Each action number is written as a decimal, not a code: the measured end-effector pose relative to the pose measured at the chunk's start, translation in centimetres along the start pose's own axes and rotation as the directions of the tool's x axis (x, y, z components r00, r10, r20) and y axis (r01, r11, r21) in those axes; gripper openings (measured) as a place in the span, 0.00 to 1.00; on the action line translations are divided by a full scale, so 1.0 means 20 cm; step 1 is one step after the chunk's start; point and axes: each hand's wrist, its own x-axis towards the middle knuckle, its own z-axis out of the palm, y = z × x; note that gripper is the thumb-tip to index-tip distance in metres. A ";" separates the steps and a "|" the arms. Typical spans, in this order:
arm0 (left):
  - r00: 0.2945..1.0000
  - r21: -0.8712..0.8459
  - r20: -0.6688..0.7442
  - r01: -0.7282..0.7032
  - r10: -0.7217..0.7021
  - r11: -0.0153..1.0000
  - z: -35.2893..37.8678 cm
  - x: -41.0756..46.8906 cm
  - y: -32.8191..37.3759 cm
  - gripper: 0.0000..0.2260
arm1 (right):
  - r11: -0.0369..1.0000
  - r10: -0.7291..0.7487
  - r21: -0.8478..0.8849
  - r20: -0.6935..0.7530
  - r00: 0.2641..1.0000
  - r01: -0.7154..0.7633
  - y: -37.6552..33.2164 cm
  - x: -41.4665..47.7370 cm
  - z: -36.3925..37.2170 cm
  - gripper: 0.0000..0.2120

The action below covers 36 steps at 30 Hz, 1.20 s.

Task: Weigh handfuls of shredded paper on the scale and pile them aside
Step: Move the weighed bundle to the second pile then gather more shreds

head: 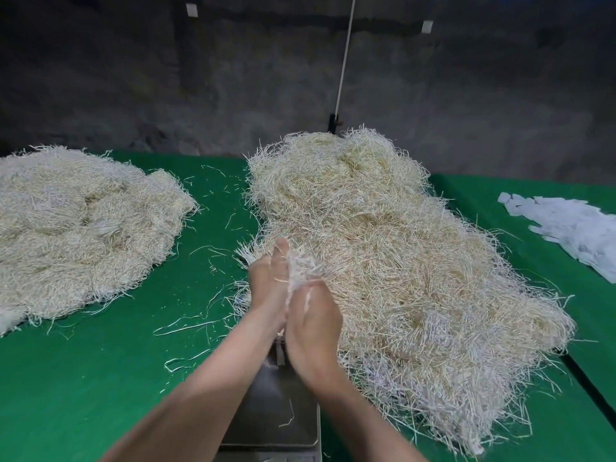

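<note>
At the far left lies the weighed pile, a broad, flattened heap of shredded paper. It is probably kept well apart from the supply so that the two lots do not mix. Between the heaps, the green table carries only stray strands, likely shed as paper is carried across.

The left hand stands edge-up at the near-left fringe of the supply. Its fingers are fairly straight and its palm is turned inward, so it presses against the paper like a wall and does not close round it. A handful of pale strands is squeezed between the two palms, just above the supply's edge and not yet on the scale. The right hand meets it from the other side with fingers bent over the bunch. Its fingertips are buried in paper and blurred.

Directly beneath the forearms sits the scale, its steel pan bare but for one strand, close enough for a short drop.

To the right spreads the supply pile, taller and looser. At the far right edge lie white paper slips, well apart.
</note>
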 end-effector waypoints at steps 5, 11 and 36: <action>0.987 0.084 -0.002 0.158 -0.159 0.984 0.02 -0.08 -0.08 0.17 | 0.995 0.094 -0.032 0.125 0.988 -0.090 0.08 0.11 -0.07 0.10; 0.987 0.110 -0.163 0.007 0.011 0.994 -0.07 0.05 0.00 0.16 | 0.913 0.122 0.338 0.310 0.943 -0.229 0.04 -0.01 -0.14 0.13; 0.999 0.135 0.049 -0.020 0.013 0.991 0.06 -0.14 -0.05 0.20 | 0.993 0.042 0.114 0.017 0.999 -0.044 0.06 0.20 -0.14 0.16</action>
